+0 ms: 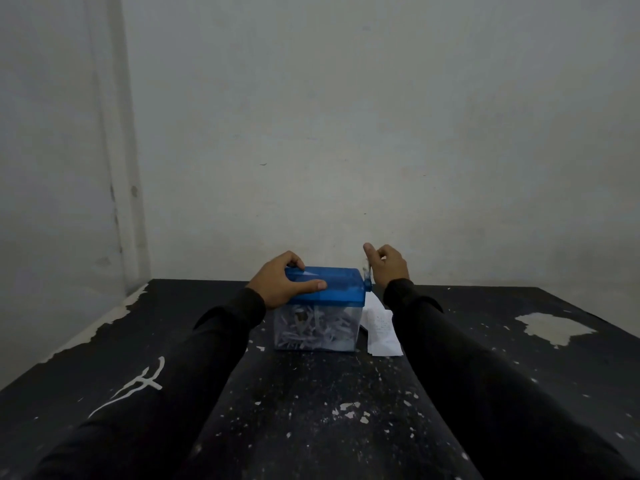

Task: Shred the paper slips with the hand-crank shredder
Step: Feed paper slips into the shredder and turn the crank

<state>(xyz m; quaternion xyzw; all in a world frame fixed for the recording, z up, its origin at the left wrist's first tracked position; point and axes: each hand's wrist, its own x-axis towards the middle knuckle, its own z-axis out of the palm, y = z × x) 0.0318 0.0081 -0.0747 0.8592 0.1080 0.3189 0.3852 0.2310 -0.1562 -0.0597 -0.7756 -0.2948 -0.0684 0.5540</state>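
The left hand (280, 279) has its fingers (298, 262) curled over the far edge of the shredder's blue lid (332, 285) and its thumb lying flat along the near edge, gripping it. The right hand (387, 268), at the lid's right end, curls loosely round the blurred crank (366, 277); how firmly cannot be told. The shredder (320, 310) stands upright at centre frame on the black bench (311, 403), long axis running left to right, its clear bin holding white shreds (317, 329). Paper slips (381, 330) lie just right of it.
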